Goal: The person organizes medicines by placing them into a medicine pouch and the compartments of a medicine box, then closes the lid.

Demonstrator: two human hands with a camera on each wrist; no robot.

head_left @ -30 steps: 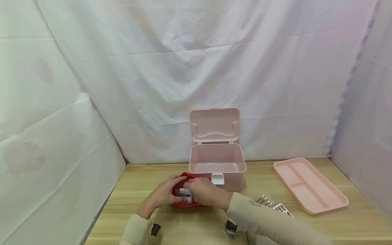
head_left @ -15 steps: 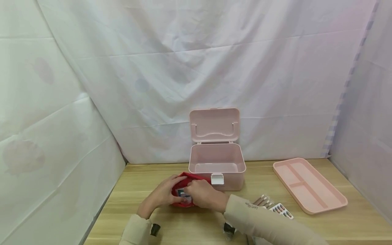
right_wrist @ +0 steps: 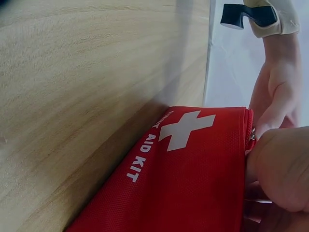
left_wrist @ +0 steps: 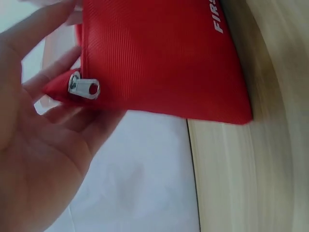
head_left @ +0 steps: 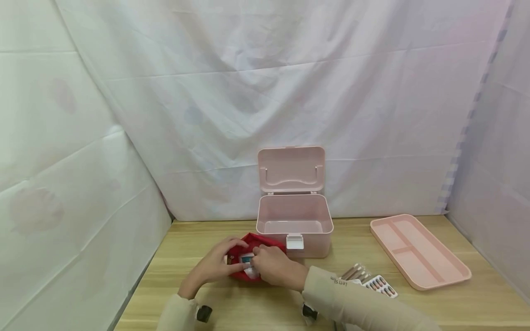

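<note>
A red first aid pouch [head_left: 260, 240] with a white cross and lettering stands on the table, its zipped mouth spread apart. My left hand [head_left: 215, 263] holds the mouth's left corner, thumb and fingers parted round the edge, near a metal zipper pull [left_wrist: 86, 88]. White and teal packets [head_left: 247, 259] show inside, between the hands. My right hand [head_left: 275, 266] is at the mouth's right side with its fingers bent down into the pouch. Its fingertips are hidden, so what they hold cannot be seen. In the right wrist view the right thumb lies by the rim.
Behind the pouch a pink box [head_left: 319, 246] stands with its lid [head_left: 291, 168] raised. A pink divided tray [head_left: 430, 259] lies at right. By the right sleeve are a capsule blister pack [head_left: 382, 286] and brown-tipped sticks in clear wrapping [head_left: 355, 272].
The left hand has shifted slightly left, and the pouch's mouth has spread wider, showing more of the packets. The right hand has stayed at the mouth with small movements.
</note>
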